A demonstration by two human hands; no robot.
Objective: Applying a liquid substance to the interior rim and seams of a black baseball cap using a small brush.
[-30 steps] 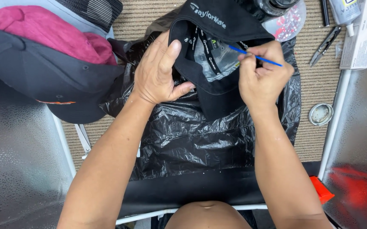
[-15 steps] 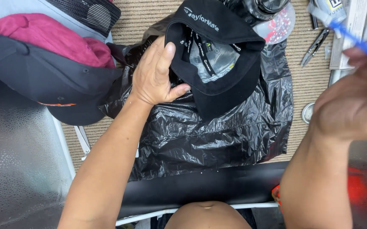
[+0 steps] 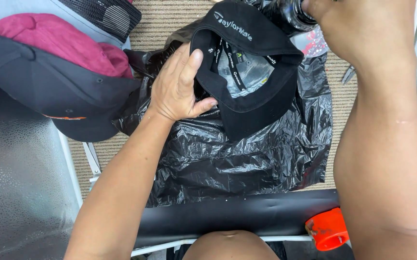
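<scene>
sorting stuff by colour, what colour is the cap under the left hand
Black, the cap under the left hand; head view.

Beige ribbed carpet (image 3: 170,24) covers the far floor; dimpled metal sheet (image 3: 16,192) lies left; black padded edge (image 3: 237,216) runs near.

We note a dark cap with maroon lining (image 3: 49,91) far left, a grey mesh-backed cap (image 3: 107,14) beyond it, an orange roll (image 3: 327,229) near right, and metal pliers (image 3: 348,74) on tan carpet (image 3: 165,21).
</scene>
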